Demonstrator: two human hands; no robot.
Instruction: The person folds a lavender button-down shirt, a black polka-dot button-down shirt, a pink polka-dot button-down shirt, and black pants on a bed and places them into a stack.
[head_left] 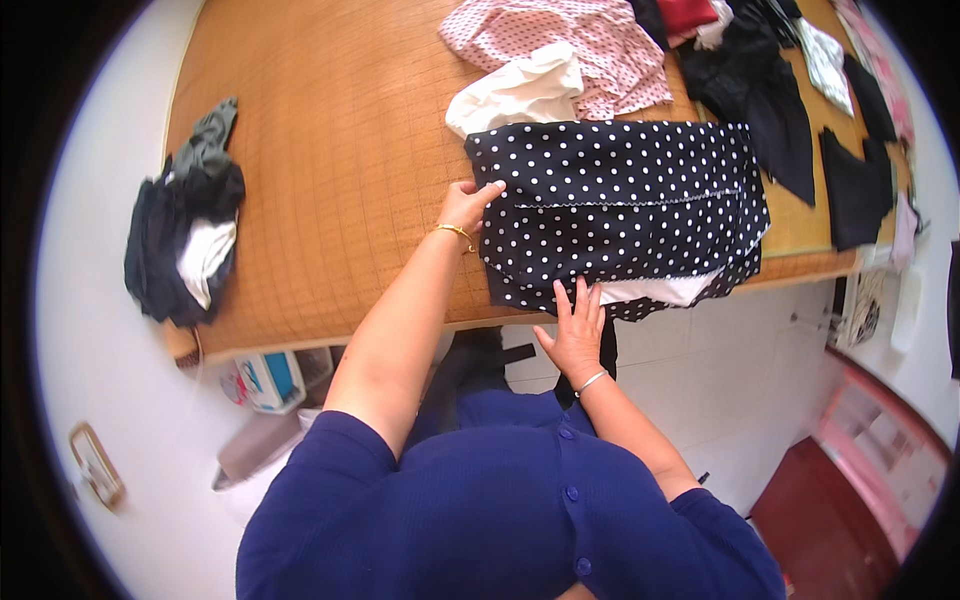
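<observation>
A black garment with white polka dots lies folded into a rough rectangle on a brown woven mat, its lower edge reaching past the mat's front edge. My left hand grips its left edge, thumb on top and the other fingers partly hidden. At the lower edge, my right hand rests with fingers spread on the dotted cloth, holding nothing. A strip of white cloth shows along that edge, just right of my right fingertips. I cannot tell what kind of garment it is.
Behind the dotted garment lie a white cloth and a pink patterned garment. Black clothes spread at the far right, with another black piece nearer. A dark clothing pile sits at the left edge. Below is a tiled floor.
</observation>
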